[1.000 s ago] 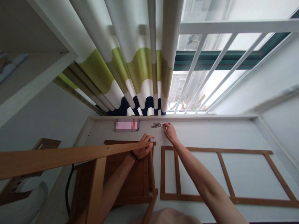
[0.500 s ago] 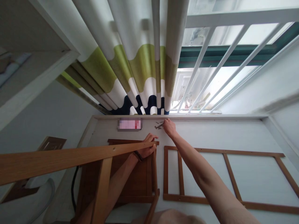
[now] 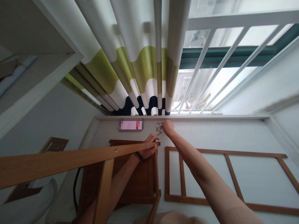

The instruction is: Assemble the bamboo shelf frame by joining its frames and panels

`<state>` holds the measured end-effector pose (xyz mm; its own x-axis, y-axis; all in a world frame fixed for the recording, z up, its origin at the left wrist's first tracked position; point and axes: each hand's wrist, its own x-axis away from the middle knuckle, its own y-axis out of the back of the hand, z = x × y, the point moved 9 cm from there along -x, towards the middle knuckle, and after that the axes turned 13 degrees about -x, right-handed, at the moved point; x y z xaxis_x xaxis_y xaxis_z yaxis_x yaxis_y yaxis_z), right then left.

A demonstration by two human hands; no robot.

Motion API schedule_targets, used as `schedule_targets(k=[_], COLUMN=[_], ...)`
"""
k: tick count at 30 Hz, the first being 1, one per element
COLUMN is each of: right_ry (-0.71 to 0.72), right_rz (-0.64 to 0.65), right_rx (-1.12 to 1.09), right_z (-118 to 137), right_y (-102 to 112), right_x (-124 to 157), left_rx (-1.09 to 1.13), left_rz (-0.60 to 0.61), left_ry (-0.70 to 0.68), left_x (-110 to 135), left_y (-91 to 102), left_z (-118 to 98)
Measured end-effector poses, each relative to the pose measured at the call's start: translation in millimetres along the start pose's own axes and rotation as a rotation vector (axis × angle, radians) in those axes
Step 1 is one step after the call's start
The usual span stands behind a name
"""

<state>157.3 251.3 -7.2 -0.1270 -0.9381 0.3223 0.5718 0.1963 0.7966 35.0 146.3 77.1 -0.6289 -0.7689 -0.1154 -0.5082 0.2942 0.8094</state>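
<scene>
Screws spread wider beside the right hand, its grip unclear; left hand clasps bar; frame, farther right, lies unattached.

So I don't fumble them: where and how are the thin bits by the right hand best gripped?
I'd pinch one of the bits at a time across its middle, from above and the right. They look thin and lie flat on the white board, so a fingertip pinch suits. The right hand is at their right edge; the left hand holds the beam.
</scene>
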Motion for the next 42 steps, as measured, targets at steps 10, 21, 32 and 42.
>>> schedule_targets(k=[10,21,32,42], right_ry=[0.033,0.177,0.211,0.313], right_rz=[0.022,0.02,0.279,0.091], right_rx=[-0.01,-0.147,-0.891,-0.662], right_z=[-7,-15,-28,-20], right_y=[8,41,-4,13], right_x=[7,42,142,142], left_rx=[0.0,-0.038,-0.076,-0.087], left_rz=[0.027,0.006,0.018,-0.003], left_ry=[0.002,-0.008,-0.015,-0.032], left_x=[5,1,1,0], left_y=[-2.1,5.2,3.7,1.6], left_z=[1,-2,-5,-4])
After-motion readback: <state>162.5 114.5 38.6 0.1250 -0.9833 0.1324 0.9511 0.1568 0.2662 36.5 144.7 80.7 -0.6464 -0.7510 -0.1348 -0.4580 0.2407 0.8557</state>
